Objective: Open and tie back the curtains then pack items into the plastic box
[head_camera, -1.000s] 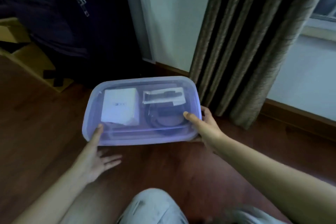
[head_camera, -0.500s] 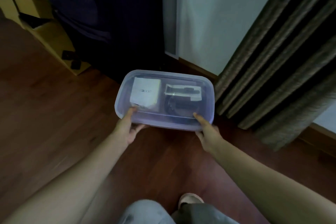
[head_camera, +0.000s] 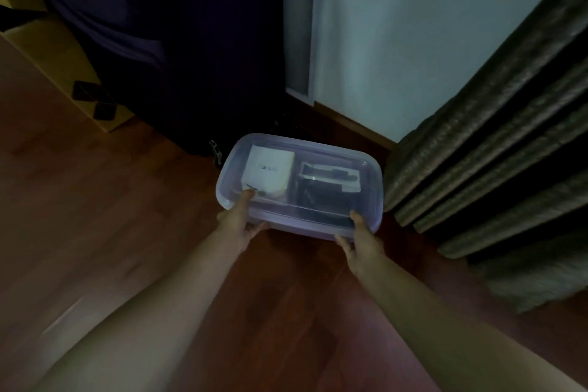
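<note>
Where glossy wood floor [head_camera: 111,232] meets pale wall [head_camera: 413,41], ribbed curtain [head_camera: 493,153] at right, translucent rounded box [head_camera: 377,188] just beside it, white carton [head_camera: 269,173] inside, left hand [head_camera: 240,226] and right hand [head_camera: 362,242] gripping the near rim

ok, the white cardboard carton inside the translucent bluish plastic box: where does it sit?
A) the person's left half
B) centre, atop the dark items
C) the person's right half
A: the white carton lies in the left half of the plastic box, near the left hand; dark items fill the right half.
</note>
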